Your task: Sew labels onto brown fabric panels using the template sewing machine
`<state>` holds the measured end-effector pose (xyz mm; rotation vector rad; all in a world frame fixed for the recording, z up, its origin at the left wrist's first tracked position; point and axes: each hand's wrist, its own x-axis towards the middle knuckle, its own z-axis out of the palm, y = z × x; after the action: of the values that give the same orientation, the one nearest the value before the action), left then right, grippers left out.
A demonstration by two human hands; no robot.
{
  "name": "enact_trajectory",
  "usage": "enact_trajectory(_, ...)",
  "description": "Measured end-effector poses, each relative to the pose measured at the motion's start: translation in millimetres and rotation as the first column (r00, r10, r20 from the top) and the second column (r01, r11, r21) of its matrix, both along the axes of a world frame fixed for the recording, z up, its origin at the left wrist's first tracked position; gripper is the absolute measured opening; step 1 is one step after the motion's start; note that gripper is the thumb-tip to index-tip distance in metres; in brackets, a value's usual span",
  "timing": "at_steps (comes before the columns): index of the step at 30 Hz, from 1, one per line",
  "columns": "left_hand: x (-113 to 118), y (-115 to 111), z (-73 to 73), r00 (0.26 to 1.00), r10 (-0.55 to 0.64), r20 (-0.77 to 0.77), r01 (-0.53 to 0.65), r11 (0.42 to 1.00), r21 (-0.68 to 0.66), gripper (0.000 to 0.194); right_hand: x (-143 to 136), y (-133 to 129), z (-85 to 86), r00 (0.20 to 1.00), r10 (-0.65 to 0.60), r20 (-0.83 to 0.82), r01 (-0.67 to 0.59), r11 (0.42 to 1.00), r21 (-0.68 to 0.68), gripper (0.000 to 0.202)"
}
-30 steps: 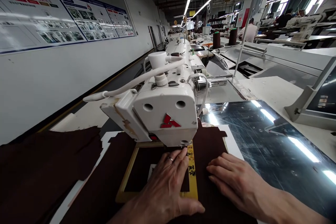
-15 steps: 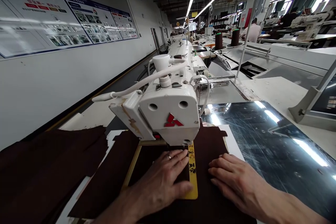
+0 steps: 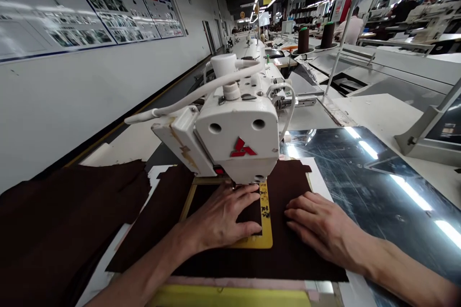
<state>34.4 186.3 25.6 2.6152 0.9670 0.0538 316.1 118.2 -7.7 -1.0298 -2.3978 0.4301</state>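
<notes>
Dark brown fabric (image 3: 277, 261) lies partly beneath the white sewing machine (image 3: 236, 127), with a yellow frame (image 3: 265, 240) (black handwriting (image 3: 265, 212) along its right side) on top. The left hand (image 3: 221, 218) lies flat across the frame's opening — thumb spread; the right hand (image 3: 319, 220) rests flat on the fabric — fingers close together.

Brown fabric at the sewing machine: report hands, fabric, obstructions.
Left hand across yellow frame; right hand resting on brown fabric. Fabric spread beneath frame. Machine head hides part of frame's far edge.

Left fingers (image 3: 248, 199) at yellow frame (image 3: 267, 234), right fingers (image 3: 299, 214) on brown fabric (image 3: 284, 258), sewing machine (image 3: 236, 129) ahead
</notes>
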Motion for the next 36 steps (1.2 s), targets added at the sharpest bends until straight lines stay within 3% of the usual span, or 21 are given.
enact_trajectory(7,6,-9,1.9,0.998,0.056,-0.008,-0.056,0.998,-0.041,0.061,-7,-4,2.0,0.999,-0.051,0.013,0.051,0.999,-0.006,0.022)
enact_trajectory(12,-1,-10,-13.8,0.994,0.021,0.107,-0.023,1.000,0.012,0.063,-23,-8,10.7,0.999,-0.022,0.032,0.021,1.000,0.018,0.022)
enact_trajectory(18,-27,-21,-29.4,0.930,-0.134,0.343,0.093,0.987,0.133,0.025,-39,-13,18.4,0.993,0.005,0.116,-0.005,1.000,-0.002,0.018)
enact_trajectory(25,-31,-32,-24.5,0.939,-0.196,0.284,0.158,0.976,0.150,0.020,-58,-3,23.8,0.940,0.042,0.338,-0.057,0.998,0.033,0.015)
enact_trajectory(31,-34,-30,-20.5,0.937,-0.212,0.279,0.182,0.975,0.132,0.019,-60,7,35.1,0.878,0.148,0.455,-0.194,0.979,0.056,0.010)
enact_trajectory(36,-41,-23,-18.6,0.938,-0.278,0.208,0.257,0.959,0.122,0.030,-63,-8,23.8,0.896,0.030,0.443,-0.092,0.989,0.119,0.008)
